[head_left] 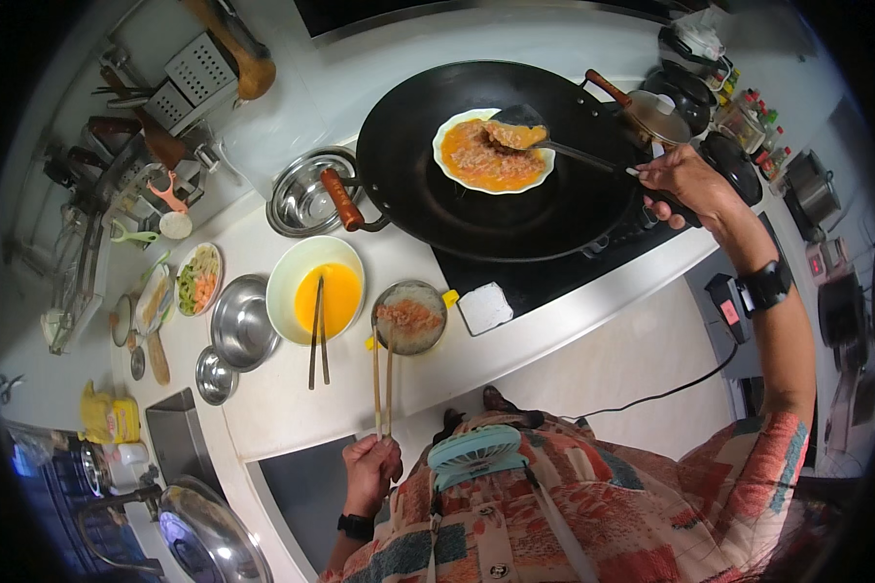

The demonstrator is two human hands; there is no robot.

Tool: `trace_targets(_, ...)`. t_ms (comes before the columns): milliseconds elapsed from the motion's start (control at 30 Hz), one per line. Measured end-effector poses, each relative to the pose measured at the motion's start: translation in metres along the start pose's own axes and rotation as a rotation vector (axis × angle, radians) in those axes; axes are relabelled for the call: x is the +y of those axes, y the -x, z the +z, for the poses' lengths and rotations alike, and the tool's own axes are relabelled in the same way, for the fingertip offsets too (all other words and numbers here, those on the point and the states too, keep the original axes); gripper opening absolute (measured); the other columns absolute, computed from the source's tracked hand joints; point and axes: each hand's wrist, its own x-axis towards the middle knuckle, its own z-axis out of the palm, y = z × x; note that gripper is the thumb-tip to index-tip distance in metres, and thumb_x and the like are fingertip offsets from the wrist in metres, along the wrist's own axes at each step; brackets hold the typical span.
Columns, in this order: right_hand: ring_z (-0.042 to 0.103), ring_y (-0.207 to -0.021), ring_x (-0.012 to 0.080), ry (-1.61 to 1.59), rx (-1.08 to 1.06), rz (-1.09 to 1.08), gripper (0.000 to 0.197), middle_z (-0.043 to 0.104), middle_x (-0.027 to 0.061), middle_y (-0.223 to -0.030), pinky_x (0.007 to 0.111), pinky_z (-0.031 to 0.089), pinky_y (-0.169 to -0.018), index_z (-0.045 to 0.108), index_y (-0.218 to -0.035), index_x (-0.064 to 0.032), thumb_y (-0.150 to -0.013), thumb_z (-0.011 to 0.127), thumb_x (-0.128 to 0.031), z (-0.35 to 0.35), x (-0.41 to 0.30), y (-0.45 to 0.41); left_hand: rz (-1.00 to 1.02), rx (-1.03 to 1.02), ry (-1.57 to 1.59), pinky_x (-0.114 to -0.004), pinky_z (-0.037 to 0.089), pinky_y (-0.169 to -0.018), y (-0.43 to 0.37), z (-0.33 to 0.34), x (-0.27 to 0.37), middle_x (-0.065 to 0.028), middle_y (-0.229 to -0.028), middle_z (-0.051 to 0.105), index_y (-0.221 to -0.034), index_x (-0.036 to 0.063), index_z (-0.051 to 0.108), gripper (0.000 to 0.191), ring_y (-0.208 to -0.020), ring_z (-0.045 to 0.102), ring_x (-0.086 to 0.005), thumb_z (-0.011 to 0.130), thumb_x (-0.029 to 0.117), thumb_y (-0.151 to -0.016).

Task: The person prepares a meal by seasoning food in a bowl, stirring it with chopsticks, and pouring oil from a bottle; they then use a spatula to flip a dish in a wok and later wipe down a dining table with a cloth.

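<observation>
My right hand (674, 186) grips the dark handle of a cooking spatula (580, 154). Its blade, loaded with minced meat and egg (516, 135), is over a white scalloped dish (445, 178) inside a large black wok (408, 211). Orange egg mixture with minced meat (481, 164) fills that dish. In my left hand (372, 463) is a pair of wooden chopsticks (383, 379). Their tips reach the near side of a small yellow-handled pot (445, 321) holding pinkish mince. Beside it, a white bowl (281, 291) contains beaten egg (328, 291), with another pair of chopsticks (319, 335) standing in it.
The wok sits on a black cooktop (474, 266), near a white square pad (485, 309). Steel bowls (244, 324) and a plate of cut vegetables (198, 280) stand leftward. A sink (182, 430) lies lower left. Sauce bottles (773, 160) and a lidded pan (656, 120) are at the right.
</observation>
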Motion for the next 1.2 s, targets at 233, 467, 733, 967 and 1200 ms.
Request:
trace_targets(233, 0.048, -0.042, 0.0084, -0.022, -0.009, -0.028, 0.025, 0.055, 0.0088, -0.065, 0.017, 0.031, -0.032, 0.053, -0.105, 0.0049, -0.083, 0.053, -0.008, 0.023, -0.024, 0.066, -0.025, 0.034, -0.007, -0.027, 0.03, -0.039, 0.0, -0.008, -0.007, -0.0041, -0.049, 0.041, -0.065, 0.0008, 0.047, 0.025, -0.039, 0.036, -0.0122, 0.049, 0.012, -0.088)
trace_targets(467, 0.047, -0.041, 0.0054, 0.02, -0.256, -0.02, 0.025, 0.054, 0.0041, -0.059, 0.017, 0.031, -0.033, 0.058, -0.102, 0.0086, -0.083, 0.059, -0.008, 0.052, -0.009, 0.087, 0.036, 0.051, 0.13, -0.023, 0.027, -0.035, 0.003, -0.015, -0.018, -0.0038, -0.051, 0.047, -0.064, -0.0011, 0.054, 0.026, -0.037, 0.034, -0.008, 0.054, 0.009, -0.088)
trace_targets(733, 0.054, -0.049, 0.0246, 0.661, -0.312, -0.757, 0.013, 0.056, 0.0229, -0.064, 0.032, 0.046, -0.047, 0.059, -0.082, 0.0125, -0.082, 0.056, -0.001, 0.119, 0.045, 0.101, 0.035, 0.075, 0.147, -0.022, 0.027, -0.034, 0.012, -0.02, -0.025, -0.004, -0.052, 0.048, -0.064, -0.0015, 0.054, 0.026, -0.036, 0.034, -0.0076, 0.054, 0.01, -0.088)
trace_targets(967, 0.054, -0.052, 0.0258, 1.052, -0.225, -1.052, 0.041, 0.052, 0.0184, -0.063, 0.032, 0.046, -0.047, 0.051, -0.11, 0.0158, -0.071, 0.056, 0.004, 0.136, 0.089, 0.09, 0.034, 0.082, 0.138, -0.023, 0.028, -0.034, 0.015, -0.023, -0.028, -0.0045, -0.051, 0.047, -0.067, -0.0012, 0.053, 0.024, -0.036, 0.035, -0.0088, 0.054, 0.011, -0.088)
trace_targets(1200, 0.053, -0.048, 0.0188, 0.616, -0.224, -0.679, 0.031, 0.059, 0.0154, -0.068, 0.028, 0.044, -0.045, 0.057, -0.109, 0.008, -0.079, 0.057, 0.002, 0.115, 0.065, 0.103, 0.022, 0.083, 0.171, -0.022, 0.026, -0.035, 0.009, -0.017, -0.024, -0.0047, -0.051, 0.049, -0.068, -0.0028, 0.056, 0.023, -0.037, 0.035, -0.0079, 0.054, 0.008, -0.088)
